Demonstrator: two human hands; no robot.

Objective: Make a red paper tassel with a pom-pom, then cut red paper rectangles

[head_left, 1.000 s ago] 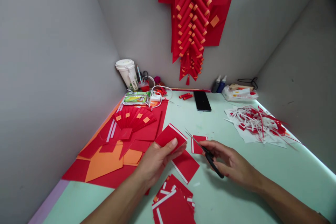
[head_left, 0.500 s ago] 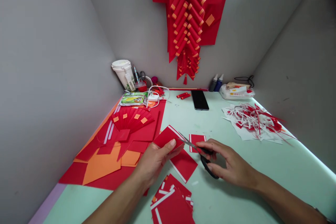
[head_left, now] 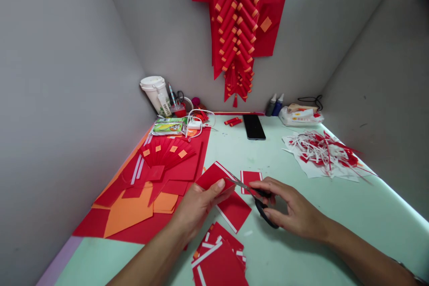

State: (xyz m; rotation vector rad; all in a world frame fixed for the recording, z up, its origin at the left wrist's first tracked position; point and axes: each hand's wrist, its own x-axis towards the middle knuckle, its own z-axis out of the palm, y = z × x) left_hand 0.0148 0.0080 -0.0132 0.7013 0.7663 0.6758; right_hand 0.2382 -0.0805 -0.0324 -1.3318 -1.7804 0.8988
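My left hand [head_left: 197, 205] pinches a red paper card [head_left: 213, 176] with a white strip along its edge, thumb on top. In my right hand [head_left: 291, 210] is a pair of black-handled scissors [head_left: 261, 208], its blades parted around the card's right edge. Under the held card lies a red card with a white strip [head_left: 236, 212], flat on the table. Just behind the scissors rests a smaller red card with white strips on two sides [head_left: 251, 181]. Nearer to me is a loose pile of red cards with white strips [head_left: 219, 261].
Red and orange paper sheets [head_left: 130, 210] cover the table's left side, with a fan of red strips [head_left: 164, 152] on them. A phone [head_left: 254, 127] lies at the back. Paper scraps [head_left: 323, 152] heap up at right. A white cup [head_left: 156, 96] stands back left.
The view has shifted very slightly. The scissor blades look a little closer together at the card's edge; both hands hold nearly the same place.
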